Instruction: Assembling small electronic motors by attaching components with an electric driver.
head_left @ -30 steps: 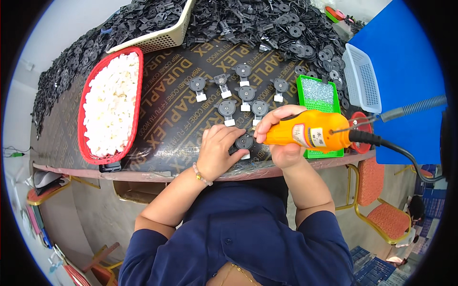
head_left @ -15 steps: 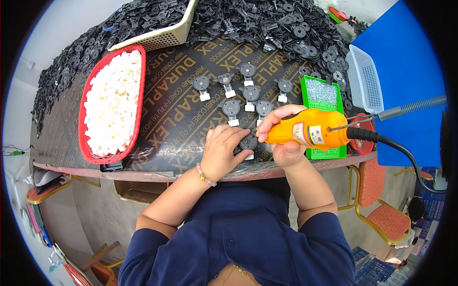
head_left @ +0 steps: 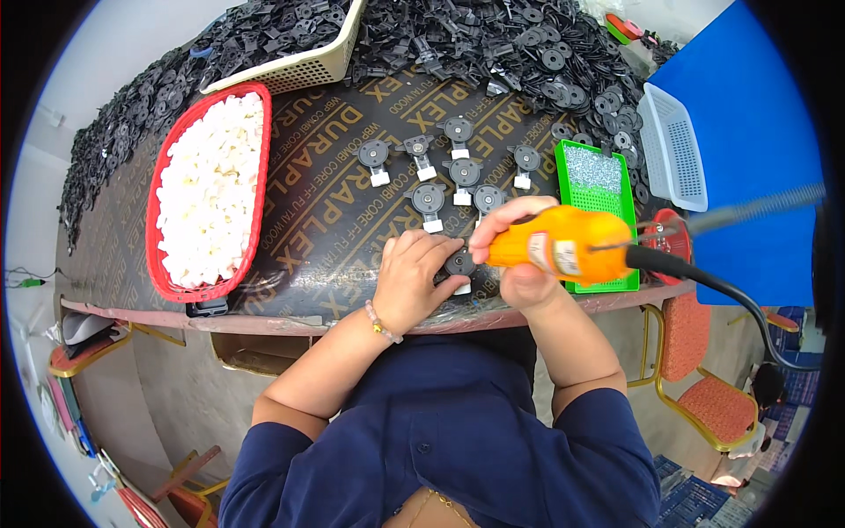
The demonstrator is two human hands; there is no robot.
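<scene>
My left hand point(head_left: 407, 280) pins a round black plastic part point(head_left: 459, 261) to the table near its front edge, the thumb and fingers around it. A white block shows at this part's lower end. My right hand point(head_left: 526, 283) is wrapped round an orange electric screwdriver point(head_left: 563, 243), which lies nearly level and is partly blurred. Its front end is by the held part; whether the tip touches is hidden by my fingers. Just beyond, several similar black parts with white blocks lie spread out, among them one black disc part point(head_left: 428, 199) closest to my left hand.
A red basket point(head_left: 151, 220) of white pieces stands at left. At right are a green tray point(head_left: 607, 275) of small metal pieces, a red dish point(head_left: 671, 251) and a pale blue basket point(head_left: 673, 145). Black parts point(head_left: 440, 40) heap along the back beside a cream basket point(head_left: 304, 75).
The screwdriver's rear end has swung slightly toward me and left, with its cable and spring shifting along. My left hand stays on the black part.
</scene>
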